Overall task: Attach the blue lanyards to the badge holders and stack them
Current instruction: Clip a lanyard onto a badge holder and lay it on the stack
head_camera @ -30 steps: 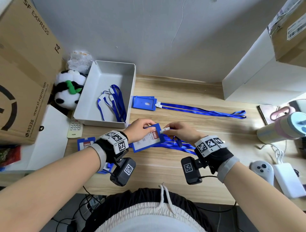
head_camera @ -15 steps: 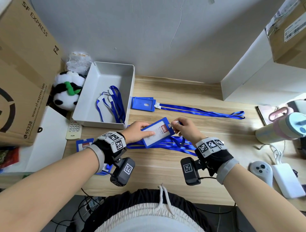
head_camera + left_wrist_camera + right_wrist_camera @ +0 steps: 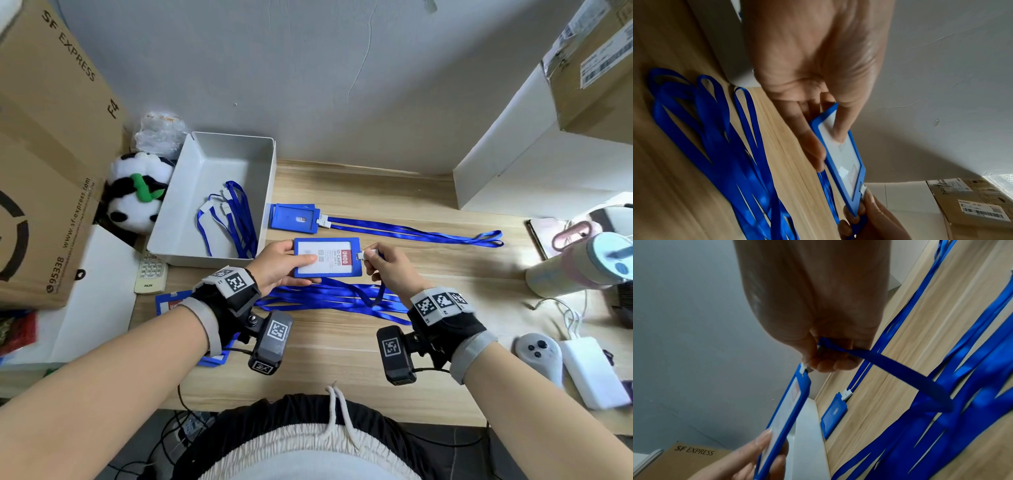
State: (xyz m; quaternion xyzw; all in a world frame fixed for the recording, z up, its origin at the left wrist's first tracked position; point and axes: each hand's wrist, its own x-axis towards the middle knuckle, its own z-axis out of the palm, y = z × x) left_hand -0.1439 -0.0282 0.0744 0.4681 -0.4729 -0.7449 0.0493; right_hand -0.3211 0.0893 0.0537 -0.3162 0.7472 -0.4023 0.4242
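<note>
My left hand [image 3: 279,265] holds a blue badge holder [image 3: 327,257] by its left end, thumb on the clear face, above the desk. My right hand [image 3: 387,265] pinches the white clip [image 3: 364,254] of a blue lanyard [image 3: 896,366] at the holder's right end slot. The lanyard's strap trails from that hand down into a loose pile of blue lanyards [image 3: 329,296] on the desk. A finished badge holder [image 3: 294,217] with its lanyard [image 3: 411,233] lies further back. More lanyards [image 3: 233,219] lie in the grey tray [image 3: 209,164].
Spare badge holders [image 3: 171,303] lie under my left wrist. Left of the tray are a remote [image 3: 149,272], a panda plush [image 3: 137,195] and a cardboard box [image 3: 44,154]. A tumbler [image 3: 579,263], a game controller [image 3: 537,351] and a white charger [image 3: 592,370] crowd the right side.
Both hands have lifted the badge holder away from me and turned it level, so its face now points up at the camera. The lanyard clip stays at its right end.
</note>
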